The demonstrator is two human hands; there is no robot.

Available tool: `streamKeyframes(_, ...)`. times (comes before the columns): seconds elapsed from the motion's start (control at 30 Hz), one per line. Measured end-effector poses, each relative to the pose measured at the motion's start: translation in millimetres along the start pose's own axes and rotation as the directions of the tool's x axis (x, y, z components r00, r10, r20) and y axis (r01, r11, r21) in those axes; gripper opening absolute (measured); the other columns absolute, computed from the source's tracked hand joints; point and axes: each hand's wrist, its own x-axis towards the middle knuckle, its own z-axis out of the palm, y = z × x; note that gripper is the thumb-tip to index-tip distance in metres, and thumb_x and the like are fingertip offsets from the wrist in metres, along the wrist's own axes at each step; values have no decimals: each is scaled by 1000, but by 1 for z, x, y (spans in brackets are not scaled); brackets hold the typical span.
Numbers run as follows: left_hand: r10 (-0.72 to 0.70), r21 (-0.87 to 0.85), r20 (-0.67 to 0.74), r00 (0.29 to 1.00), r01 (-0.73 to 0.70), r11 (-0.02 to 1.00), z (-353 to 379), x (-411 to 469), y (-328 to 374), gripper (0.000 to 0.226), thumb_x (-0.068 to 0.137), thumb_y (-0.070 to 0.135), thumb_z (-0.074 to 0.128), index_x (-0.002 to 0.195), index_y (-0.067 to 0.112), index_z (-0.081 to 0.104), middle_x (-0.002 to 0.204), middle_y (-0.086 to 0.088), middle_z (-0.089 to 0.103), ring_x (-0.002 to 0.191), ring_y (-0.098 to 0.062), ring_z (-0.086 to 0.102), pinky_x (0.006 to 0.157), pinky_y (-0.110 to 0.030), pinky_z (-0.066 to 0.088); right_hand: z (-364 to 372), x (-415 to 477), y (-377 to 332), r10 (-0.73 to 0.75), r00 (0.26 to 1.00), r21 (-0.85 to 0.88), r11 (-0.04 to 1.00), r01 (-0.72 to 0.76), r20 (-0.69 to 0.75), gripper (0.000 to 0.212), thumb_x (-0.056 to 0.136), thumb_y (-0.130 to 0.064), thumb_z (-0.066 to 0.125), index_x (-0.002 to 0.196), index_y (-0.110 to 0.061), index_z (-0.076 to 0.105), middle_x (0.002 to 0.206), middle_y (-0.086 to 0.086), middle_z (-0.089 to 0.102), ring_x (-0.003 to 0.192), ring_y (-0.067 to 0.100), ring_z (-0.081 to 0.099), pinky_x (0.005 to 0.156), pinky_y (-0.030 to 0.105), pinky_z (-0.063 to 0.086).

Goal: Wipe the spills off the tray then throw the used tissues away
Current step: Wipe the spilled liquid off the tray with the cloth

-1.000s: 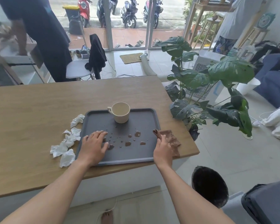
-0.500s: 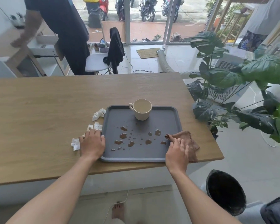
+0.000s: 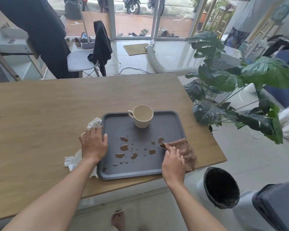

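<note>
While the crumpled white tissues (image 3: 93,122) lie on the table (image 3: 40,114) just left of the tray (image 3: 165,169), the left hand (image 3: 93,145) rests palm down over the tray's left rim, fingers spread loosely; whether it pinches any tissue beneath I cannot tell. More tissue (image 3: 73,160) shows near the wrist. On the tray floor, brown spills (image 3: 124,147) scatter across the middle and near-left, all unwiped. A cream cup (image 3: 143,116) stands upright at the far edge, apart from the drops. At the tray's right rim the right hand (image 3: 173,161) grips a brown, soaked cloth or tissue (image 3: 183,150), one corner poking onto the tray near a puddle.

To wipe well, I judge the left hand should pin the tray while the right drags its wad leftward in one flat pass, gathering drops rather than smearing them, and stopping short of the cup.

Room is tight on the right: the table edge runs close beside the tray. The black bin (image 3: 221,189) sits on the floor just below that corner, open-mouthed and handy.
</note>
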Motion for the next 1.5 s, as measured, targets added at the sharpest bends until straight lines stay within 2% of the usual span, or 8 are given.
streamKeyframes(0.1, -45, 6, -53, 998, 46, 999, 9, -3, 2, 39, 94, 26, 46, 130, 10, 46, 127, -14, 52, 120, -33, 43, 104, -54, 22, 5, -15, -3, -53, 998, -8, 999, 53, 47, 47, 102, -32, 22, 144, -15, 36, 152, 4, 33, 144, 18, 18, 119, 36, 8)
streamKeyframes(0.17, 74, -85, 125, 989, -63, 994, 47, 42, 15, 42, 96, 26, 42, 133, 8, 43, 129, -15, 51, 122, -32, 41, 107, -54, 18, 24, -9, -19, 160, 986, -44, 986, -162, -49, 50, 102, -38, 21, 144, -17, 36, 153, 0, 32, 144, 16, 17, 119, 36, 8)
streamKeyframes(0.37, 60, -56, 46, 997, -57, 997, 51, 44, 14, 43, 95, 29, 31, 126, 7, 50, 122, -16, 54, 114, -33, 46, 104, -55, 19, -3, 5, 1, -56, 959, -40, 998, 47, -278, 44, 98, -33, 29, 129, -14, 53, 134, 3, 55, 129, 20, 43, 108, 38, 31)
streamKeyframes(0.53, 0, -48, 44, 999, 2, 999, 48, 49, 18, 41, 95, 26, 33, 125, 5, 53, 124, -18, 55, 113, -35, 45, 101, -53, 21, -9, 23, 38, -176, 983, -321, 929, 185, 56, 58, 95, -42, 19, 150, -25, 19, 160, -1, 7, 146, 15, -5, 119, 42, 0)
streamKeyframes(0.63, -9, -45, 37, 999, 11, 999, 50, 49, 20, 35, 94, 18, 42, 125, 4, 52, 123, -19, 55, 111, -36, 43, 99, -53, 24, -4, 25, 36, -143, 979, -390, 901, 188, 142, 64, 90, -45, 1, 151, -26, 3, 160, -4, -7, 145, 14, -15, 118, 45, -5)
streamKeyframes(0.93, -54, 28, 44, 998, 52, 998, 57, 51, 27, 35, 94, 15, 42, 127, 5, 49, 120, -21, 54, 110, -35, 40, 97, -54, 27, 13, 28, 12, -135, 986, -399, 902, 164, 100, 62, 94, -42, 11, 151, -19, 18, 159, 1, 9, 146, 27, 4, 116, 53, 7)
streamKeyframes(1.17, -30, -4, 5, 1000, 30, 1000, 58, 49, 25, 36, 95, 14, 43, 129, 4, 49, 120, -22, 55, 111, -39, 42, 99, -55, 24, 16, 40, 14, -233, 947, -395, 866, 306, 223, 64, 94, -45, 7, 152, -19, 3, 159, 0, -12, 144, 28, -18, 114, 58, -6)
streamKeyframes(1.5, 40, -7, -43, 998, -40, 999, 63, 48, 18, 45, 92, 24, 39, 129, 3, 51, 108, -19, 61, 104, -37, 46, 93, -52, 28, 30, 67, 4, -196, 972, -376, 898, 230, 127, 64, 93, -44, 8, 152, -19, 6, 160, -2, -3, 145, 28, -12, 114, 55, -10)
